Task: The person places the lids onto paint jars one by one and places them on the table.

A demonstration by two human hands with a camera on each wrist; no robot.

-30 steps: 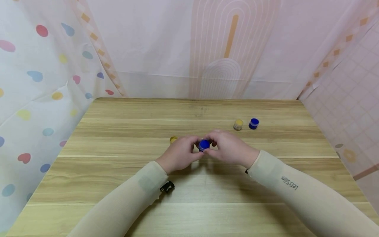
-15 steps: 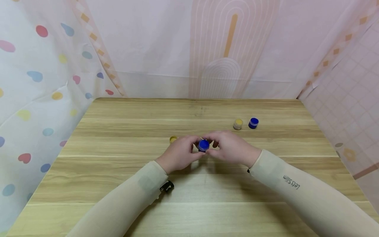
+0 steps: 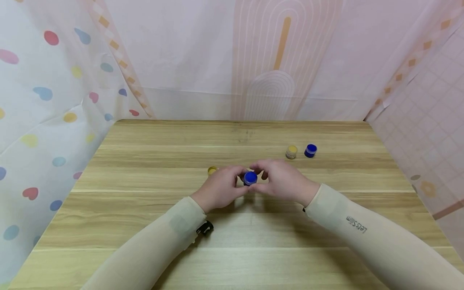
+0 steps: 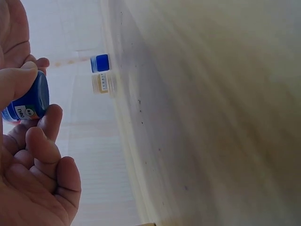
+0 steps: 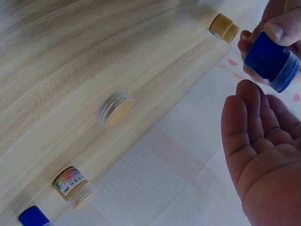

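Note:
A small blue paint jar [image 3: 250,178] with a clear ribbed lid is held off the table between both hands. My left hand [image 3: 220,187] pinches it, thumb on one side and forefinger on the other; the remaining fingers curl loosely in the left wrist view. On the jar's other side is my right hand [image 3: 280,181]. Its fingers [image 5: 247,110] stand fairly straight beside the lid, while its thumb is at the jar. Behind the left hand stands a yellow paint jar [image 5: 223,28] with a narrow neck. A clear threaded lid with a yellow face [image 5: 115,110] lies on the table.
Toward the back right of the wooden table [image 3: 239,241] stand another yellow paint jar [image 3: 291,152] and another blue one [image 3: 310,151]. A patterned cloth [image 3: 188,48] hangs behind the table and along both sides.
My right fingers have shifted slightly and the forefinger now stands apart from the jar's rim. The left hand keeps its pinch, and the jar has barely moved.

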